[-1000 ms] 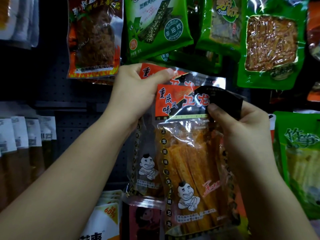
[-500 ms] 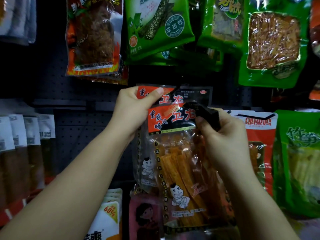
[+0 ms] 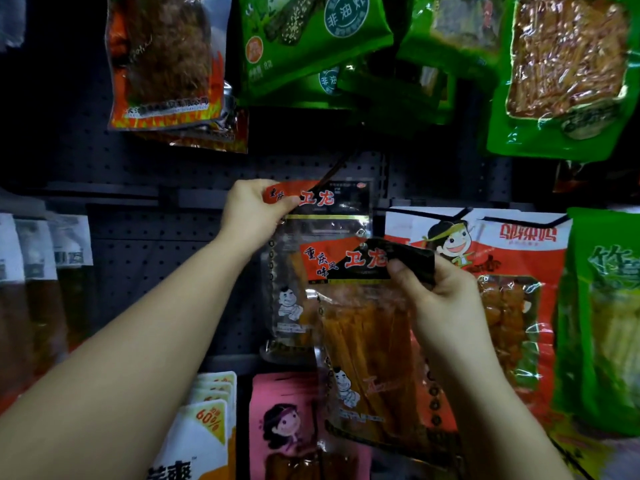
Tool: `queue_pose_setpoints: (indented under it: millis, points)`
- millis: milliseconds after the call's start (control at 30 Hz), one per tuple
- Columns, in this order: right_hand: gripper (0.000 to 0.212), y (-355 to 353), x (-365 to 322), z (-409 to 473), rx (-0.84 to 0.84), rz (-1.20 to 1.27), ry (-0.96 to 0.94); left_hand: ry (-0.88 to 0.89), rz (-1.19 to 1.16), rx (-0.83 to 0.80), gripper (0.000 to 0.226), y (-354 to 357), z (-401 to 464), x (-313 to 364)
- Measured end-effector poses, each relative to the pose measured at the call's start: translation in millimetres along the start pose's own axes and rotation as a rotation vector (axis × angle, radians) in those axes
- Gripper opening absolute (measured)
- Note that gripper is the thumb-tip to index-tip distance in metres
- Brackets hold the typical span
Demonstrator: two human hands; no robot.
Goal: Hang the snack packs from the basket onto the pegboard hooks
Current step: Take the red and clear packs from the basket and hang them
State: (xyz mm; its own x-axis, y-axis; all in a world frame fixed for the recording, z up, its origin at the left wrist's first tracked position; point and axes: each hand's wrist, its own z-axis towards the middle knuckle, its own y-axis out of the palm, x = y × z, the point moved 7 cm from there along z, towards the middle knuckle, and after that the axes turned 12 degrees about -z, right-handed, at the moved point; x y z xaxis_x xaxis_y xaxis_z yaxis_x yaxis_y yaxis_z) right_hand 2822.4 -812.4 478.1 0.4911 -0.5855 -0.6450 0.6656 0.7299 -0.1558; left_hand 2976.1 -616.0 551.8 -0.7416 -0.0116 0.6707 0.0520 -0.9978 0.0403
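Observation:
Two clear snack packs with red-and-black headers and orange strips inside are in my hands. My left hand (image 3: 254, 216) pinches the top left corner of the rear pack (image 3: 329, 209), held up against the dark pegboard (image 3: 145, 258) just under a thin hook (image 3: 334, 169). Whether the hook passes through the pack's hole is unclear. My right hand (image 3: 440, 289) grips the black top right corner of the front pack (image 3: 363, 341), which hangs lower and overlaps the rear one. No basket is in view.
Hung packs crowd the board: an orange pack (image 3: 162, 60) upper left, green packs (image 3: 311, 39) above, a red cartoon pack (image 3: 502, 271) right, a green pack (image 3: 606, 317) far right, white-labelled packs (image 3: 31, 251) left, pink (image 3: 287, 427) and white packs (image 3: 204, 434) below.
Both hands and their packs sit lower against the board as the view tilted up. The rear pack has separated from the front one and its header now sits under the hook.

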Motion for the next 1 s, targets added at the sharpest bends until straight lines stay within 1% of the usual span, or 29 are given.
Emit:
queue_pose_setpoints:
  millis: [67,133,300,433,533,700,800,867,933,967,1000]
  points:
    - [0.017,2,5,3,-0.029,0.091,0.036,0.019,0.061,0.022,0.021,1,7,-5]
    - [0.011,4,10,5,-0.040,0.124,0.068,0.033,0.116,0.043,0.028,3,13,-10]
    - [0.011,10,12,7,-0.097,0.182,0.076,0.075,0.254,0.086,0.033,7,25,-20]
    - [0.011,12,12,8,-0.107,0.244,0.070,0.017,0.339,0.107,0.039,11,33,-32]
    - [0.012,14,12,9,-0.101,0.255,0.068,0.006,0.366,0.105,0.036,13,36,-37]
    - [0.010,20,15,9,-0.086,0.211,0.100,0.010,0.308,0.107,0.039,-3,31,-45]
    - [0.012,22,11,9,-0.087,0.227,0.105,0.015,0.272,0.091,0.035,-13,24,-45]
    - [0.016,20,5,9,-0.078,0.259,0.098,0.037,0.165,0.073,0.028,-18,16,-37]
    - [0.015,18,-3,9,-0.069,0.268,0.080,0.083,0.043,0.025,0.009,-20,1,-22]
    - [0.015,17,-6,9,-0.065,0.270,0.067,0.116,-0.009,-0.005,0.004,-21,-8,-11]
    - [0.015,16,-11,9,-0.063,0.278,0.056,0.153,-0.056,-0.038,0.011,-22,-17,2]
